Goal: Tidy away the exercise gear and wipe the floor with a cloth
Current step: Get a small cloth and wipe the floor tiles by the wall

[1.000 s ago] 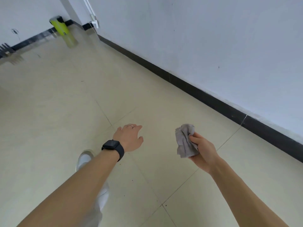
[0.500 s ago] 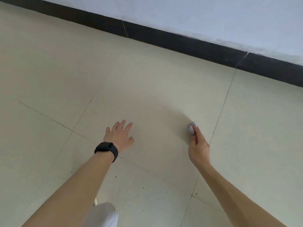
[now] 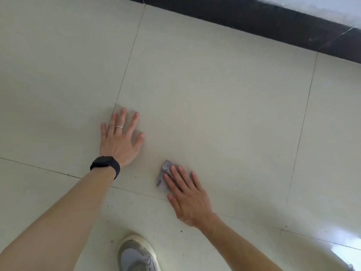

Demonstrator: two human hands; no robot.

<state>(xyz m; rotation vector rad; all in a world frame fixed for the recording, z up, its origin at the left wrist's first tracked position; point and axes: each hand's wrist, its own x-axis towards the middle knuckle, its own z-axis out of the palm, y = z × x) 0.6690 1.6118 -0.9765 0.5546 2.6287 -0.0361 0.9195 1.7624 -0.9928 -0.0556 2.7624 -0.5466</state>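
Observation:
A small grey cloth (image 3: 163,174) lies on the cream tiled floor (image 3: 214,98). My right hand (image 3: 185,194) presses flat on it with straight fingers, so only the cloth's left part shows. My left hand (image 3: 122,138), with a ring and a black watch on the wrist, rests flat on the floor with fingers spread, a short way to the left of the cloth and farther from me. No exercise gear is in view.
A black skirting board (image 3: 263,20) runs along the white wall at the top right. My grey shoe (image 3: 137,253) stands on the floor at the bottom centre. Small dark specks dot the tiles near the grout lines.
The view has dropped close to the floor. My right hand went from holding the bunched cloth in the air to pressing it flat on the tile. My left hand has come down flat on the floor.

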